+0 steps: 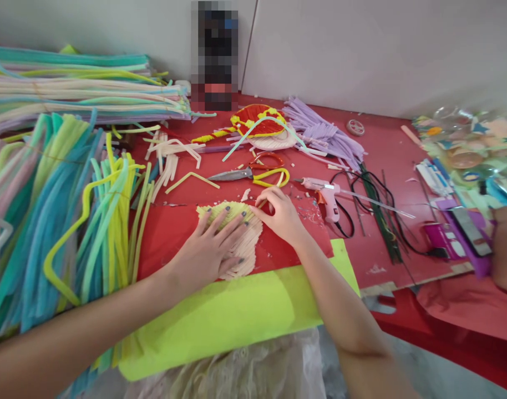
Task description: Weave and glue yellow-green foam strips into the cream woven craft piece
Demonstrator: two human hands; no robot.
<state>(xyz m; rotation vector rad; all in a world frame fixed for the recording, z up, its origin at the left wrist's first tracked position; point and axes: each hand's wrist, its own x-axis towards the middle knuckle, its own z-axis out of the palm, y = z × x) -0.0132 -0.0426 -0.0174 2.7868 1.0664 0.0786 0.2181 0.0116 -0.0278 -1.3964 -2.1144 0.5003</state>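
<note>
A cream and pale-yellow piece (251, 244) of pipe cleaners laid side by side rests on a red sheet (166, 227). My left hand (214, 241) lies flat over it with the fingers spread. At the piece's upper right edge, the thumb and fingertips of my right hand (280, 213) come together in a pinch; what is between them is too small to make out. Beyond my hands lie scissors (237, 175) with yellow handles and a bent pale-yellow pipe cleaner (191, 176). A pink hot glue gun (329, 200) rests to the right.
Bundles of coloured pipe cleaners (62, 210) crowd the left side. Purple pipe cleaners (328, 130) and a red-yellow fan-shaped craft (257, 121) lie behind. The glue gun's black cord (347, 224) loops to the right. A yellow-green sheet (232, 316) covers the front edge. Another person's arm (505, 249) shows far right.
</note>
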